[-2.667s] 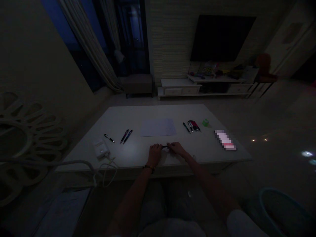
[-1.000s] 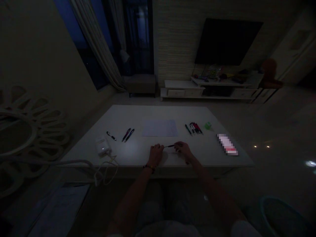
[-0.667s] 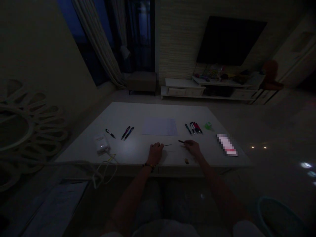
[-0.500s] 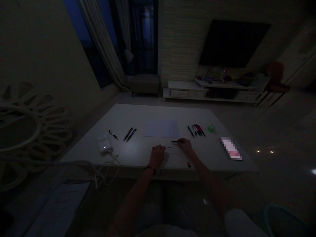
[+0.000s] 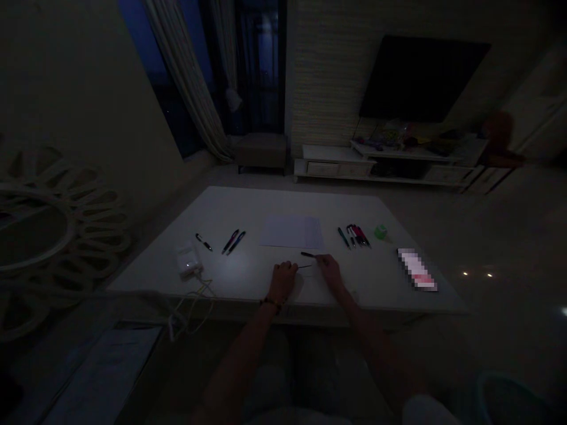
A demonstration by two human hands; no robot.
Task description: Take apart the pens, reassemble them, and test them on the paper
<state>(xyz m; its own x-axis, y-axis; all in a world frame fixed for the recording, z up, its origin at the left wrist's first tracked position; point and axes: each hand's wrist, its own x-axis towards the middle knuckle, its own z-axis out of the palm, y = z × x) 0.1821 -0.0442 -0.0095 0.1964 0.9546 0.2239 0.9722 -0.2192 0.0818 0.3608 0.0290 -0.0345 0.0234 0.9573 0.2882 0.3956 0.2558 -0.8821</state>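
Observation:
The room is dim and small details are hard to make out. My left hand (image 5: 283,281) rests low over the near part of the table, fingers closed on a thin dark rod that looks like a pen refill (image 5: 305,267), pointing right. Just to its right, my right hand (image 5: 328,271) pinches a short dark pen barrel (image 5: 309,255), whose free end points left above the refill. The two pieces are apart. Beyond both hands lies a sheet of paper (image 5: 290,231).
Left on the white table (image 5: 248,203) are a black-and-white pen (image 5: 204,242), two dark pens (image 5: 233,242) and a white box with cables (image 5: 188,260). To the right lie a green pen (image 5: 344,238), several other pens (image 5: 359,235), a green round object (image 5: 380,232) and a phone (image 5: 416,270).
My right hand has shifted a little left with the pen barrel, bringing it nearer above the refill. A small dark item by my right wrist is now out of sight. My left hand stays nearly still.

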